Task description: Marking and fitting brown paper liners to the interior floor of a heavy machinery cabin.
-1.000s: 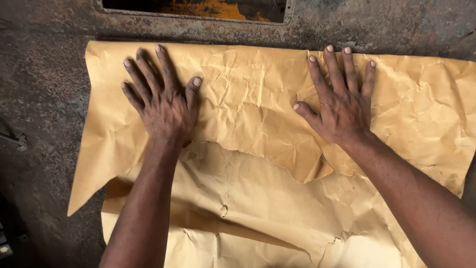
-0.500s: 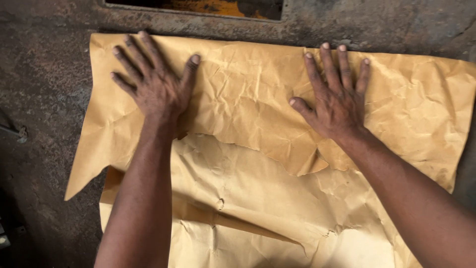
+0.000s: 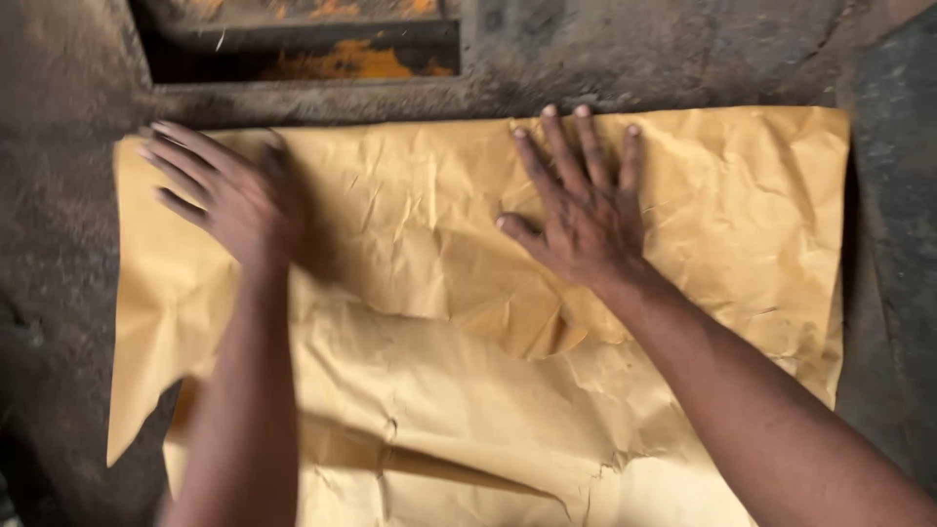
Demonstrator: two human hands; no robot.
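Seen from above, a large sheet of crumpled tan paper (image 3: 459, 205) lies spread on a dark, grimy metal surface (image 3: 59, 322), its long axis running left to right across the view. A second layer of the same paper (image 3: 468, 429) shows beneath its ragged near edge, closer to the person.

Both hands lie flat on the paper, palms down, grasping nothing. The right hand (image 3: 586, 220) presses near the paper's middle, slightly right of centre, fingers spread and straight, tips at the far edge. The left hand (image 3: 229, 190) rests toward the paper's left end, fingers open and angled toward its far left corner; it is blurred, so fine detail is lost, but no fingers curl around anything.

The paper stretches out to either side of both hands, with more uncovered sheet to the right of the right hand than to the left of the left.

Beyond the paper's far edge sits a dark recessed slot (image 3: 312, 54) with orange rust inside.
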